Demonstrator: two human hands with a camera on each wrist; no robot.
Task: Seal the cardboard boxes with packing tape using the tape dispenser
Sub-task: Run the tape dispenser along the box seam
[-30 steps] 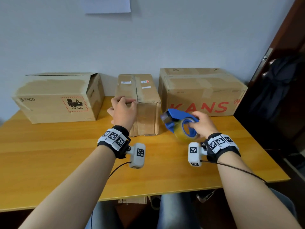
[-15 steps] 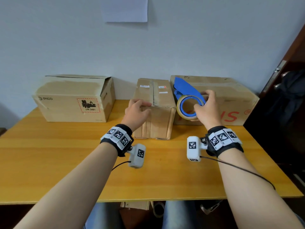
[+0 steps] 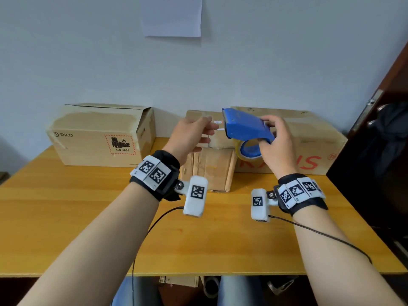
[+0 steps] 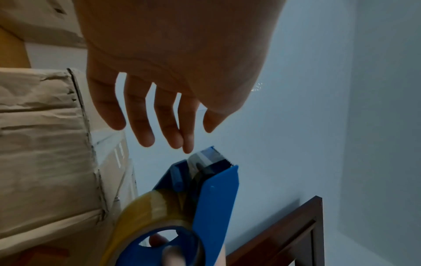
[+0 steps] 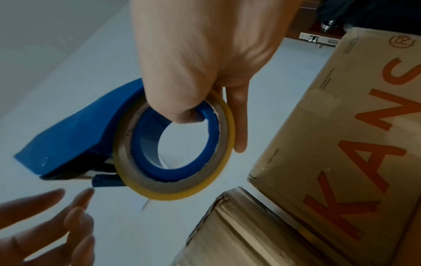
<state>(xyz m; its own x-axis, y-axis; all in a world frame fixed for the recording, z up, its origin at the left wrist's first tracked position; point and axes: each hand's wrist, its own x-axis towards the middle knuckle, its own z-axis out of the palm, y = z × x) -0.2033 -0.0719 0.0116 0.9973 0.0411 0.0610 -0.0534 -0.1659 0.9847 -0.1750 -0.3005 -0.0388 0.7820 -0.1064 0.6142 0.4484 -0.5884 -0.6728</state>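
My right hand (image 3: 272, 140) grips a blue tape dispenser (image 3: 245, 125) through its ring, raised above the small middle cardboard box (image 3: 209, 166). A roll of clear yellowish tape (image 5: 173, 190) sits on the dispenser (image 5: 75, 138). My left hand (image 3: 192, 135) hovers open just left of the dispenser's cutter end (image 4: 212, 160), fingers (image 4: 168, 126) straight and spread, holding nothing. The middle box stands between a PICO box (image 3: 97, 133) on the left and a larger box with red letters (image 3: 313, 146) on the right.
All three boxes stand in a row at the back of a wooden table (image 3: 66, 217) against a pale wall. A dark brown door (image 3: 388, 129) with a metal handle is at the right. A paper sheet (image 3: 172, 16) hangs on the wall.
My right hand has lifted the dispenser higher and turned it level over the middle box. My left hand has come off the middle box and risen towards the dispenser's front end.
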